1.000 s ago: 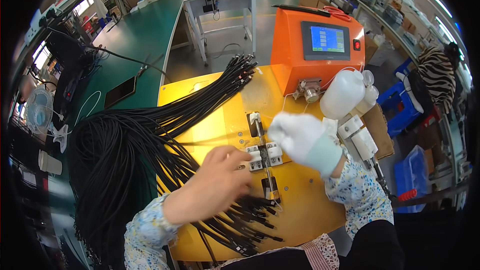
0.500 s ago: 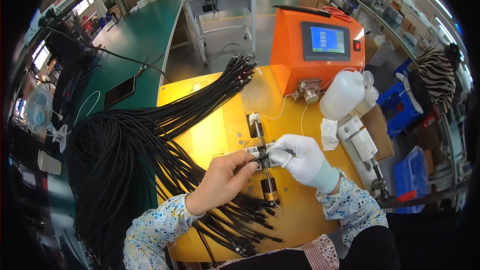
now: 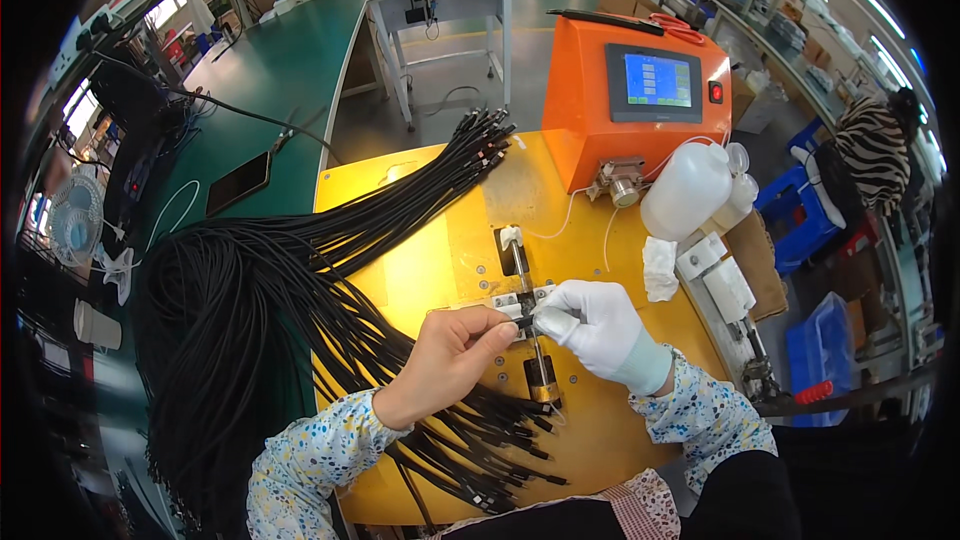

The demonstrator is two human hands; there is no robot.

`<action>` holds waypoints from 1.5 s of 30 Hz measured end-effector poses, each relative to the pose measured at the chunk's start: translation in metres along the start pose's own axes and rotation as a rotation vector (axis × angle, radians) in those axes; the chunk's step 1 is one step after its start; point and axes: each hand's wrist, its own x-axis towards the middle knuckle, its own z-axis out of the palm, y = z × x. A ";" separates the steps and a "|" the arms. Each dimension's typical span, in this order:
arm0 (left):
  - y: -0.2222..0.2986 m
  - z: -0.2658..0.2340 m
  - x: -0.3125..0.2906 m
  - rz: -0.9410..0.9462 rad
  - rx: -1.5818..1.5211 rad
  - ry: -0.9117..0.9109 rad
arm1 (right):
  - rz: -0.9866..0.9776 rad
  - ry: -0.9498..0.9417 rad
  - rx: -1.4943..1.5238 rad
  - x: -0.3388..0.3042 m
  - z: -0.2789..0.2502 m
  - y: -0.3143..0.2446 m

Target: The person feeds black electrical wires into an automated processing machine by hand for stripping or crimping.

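Bare, my left hand point(image 3: 447, 358) pinches a thin black cable point(image 3: 524, 322) between thumb and forefinger. My right hand point(image 3: 604, 336), in a white glove, closes its fingertips round the cable's end, which they mostly hide. Both hands meet just above a small metal fixture point(image 3: 513, 302) set in the yellow worktop point(image 3: 590, 430). A metal rod point(image 3: 538, 352) of that fixture runs beneath the fingers. Left of my hands, a big bundle of black cables point(image 3: 250, 280) fans out, with connector ends pointing toward the back and toward me.
An orange machine point(image 3: 580, 70) with a lit screen point(image 3: 657, 82) stands back right. Beside it are a white plastic bottle point(image 3: 685, 190), a crumpled white tissue point(image 3: 660, 270) and a small bench fixture point(image 3: 728, 290). A phone point(image 3: 240, 185) lies on the green table point(image 3: 290, 50). Another person point(image 3: 875, 155) sits far right.
My right hand has shifted slightly left and down, its fingertips closer to my left hand's. The left hand keeps its pinch almost in place.
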 end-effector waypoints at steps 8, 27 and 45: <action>-0.003 -0.001 0.004 0.408 0.815 0.131 | -0.312 0.072 -0.281 0.013 -0.010 0.021; -0.009 0.007 0.000 0.613 1.478 0.019 | -0.486 -0.148 -1.614 0.210 0.035 0.000; -0.005 -0.011 0.009 0.405 1.282 0.117 | -0.934 0.278 -1.243 0.110 0.001 -0.048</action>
